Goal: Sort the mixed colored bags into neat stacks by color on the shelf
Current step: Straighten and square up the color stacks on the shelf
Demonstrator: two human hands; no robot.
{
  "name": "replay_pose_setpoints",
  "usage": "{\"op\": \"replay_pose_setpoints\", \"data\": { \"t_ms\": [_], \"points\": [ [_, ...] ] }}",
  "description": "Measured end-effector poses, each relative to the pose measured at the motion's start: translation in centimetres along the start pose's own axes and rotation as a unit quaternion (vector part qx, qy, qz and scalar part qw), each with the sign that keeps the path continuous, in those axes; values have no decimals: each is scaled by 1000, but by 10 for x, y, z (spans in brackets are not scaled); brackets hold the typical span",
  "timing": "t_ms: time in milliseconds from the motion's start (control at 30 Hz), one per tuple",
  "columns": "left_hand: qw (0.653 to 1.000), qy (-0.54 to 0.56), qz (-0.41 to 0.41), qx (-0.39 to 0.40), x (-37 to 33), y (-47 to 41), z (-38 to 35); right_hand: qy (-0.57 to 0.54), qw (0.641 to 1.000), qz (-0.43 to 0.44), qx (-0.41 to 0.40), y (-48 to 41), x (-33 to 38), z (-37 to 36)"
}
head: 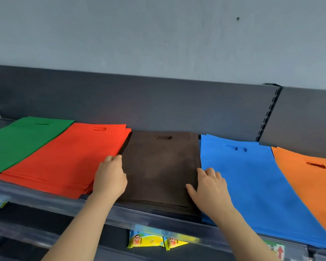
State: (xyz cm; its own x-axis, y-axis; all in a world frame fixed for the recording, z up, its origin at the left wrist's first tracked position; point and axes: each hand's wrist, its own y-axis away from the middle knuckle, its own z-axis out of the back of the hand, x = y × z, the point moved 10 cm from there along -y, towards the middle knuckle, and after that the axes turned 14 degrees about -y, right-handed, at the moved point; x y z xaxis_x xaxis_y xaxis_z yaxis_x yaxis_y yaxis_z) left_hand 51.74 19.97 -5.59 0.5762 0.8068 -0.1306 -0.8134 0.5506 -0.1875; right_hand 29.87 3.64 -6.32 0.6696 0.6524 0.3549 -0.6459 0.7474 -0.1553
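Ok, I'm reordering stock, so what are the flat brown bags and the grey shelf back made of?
The flat brown bags look like non-woven fabric: matte, fuzzy, with a die-cut handle slot. The grey shelf back panel is probably painted metal: smooth, with a slotted upright.

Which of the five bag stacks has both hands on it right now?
The brown stack, middle of the row: left hand at its left edge, right hand at its right edge.

You have open room above every stack. The back panel (158,102) closes off the rear, and the red stack (64,159) and blue stack (252,181) lie tight against both sides of the brown stack (158,166).
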Motion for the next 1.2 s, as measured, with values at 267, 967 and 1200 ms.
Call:
{"op": "replay_pose_setpoints", "data": {
  "t_ms": [267, 967, 1200],
  "points": [
    [985, 44, -149, -71, -58, 21, 28, -47, 997, -26, -55, 18, -11, 29],
    [914, 176, -365, -2, -352, 162, 7, -29, 971, -170, -164, 132, -260, 154],
    [903, 212, -372, 40, -489, 228, -4, 27, 960, -230, -156, 168, -417, 218]
  ]
}}
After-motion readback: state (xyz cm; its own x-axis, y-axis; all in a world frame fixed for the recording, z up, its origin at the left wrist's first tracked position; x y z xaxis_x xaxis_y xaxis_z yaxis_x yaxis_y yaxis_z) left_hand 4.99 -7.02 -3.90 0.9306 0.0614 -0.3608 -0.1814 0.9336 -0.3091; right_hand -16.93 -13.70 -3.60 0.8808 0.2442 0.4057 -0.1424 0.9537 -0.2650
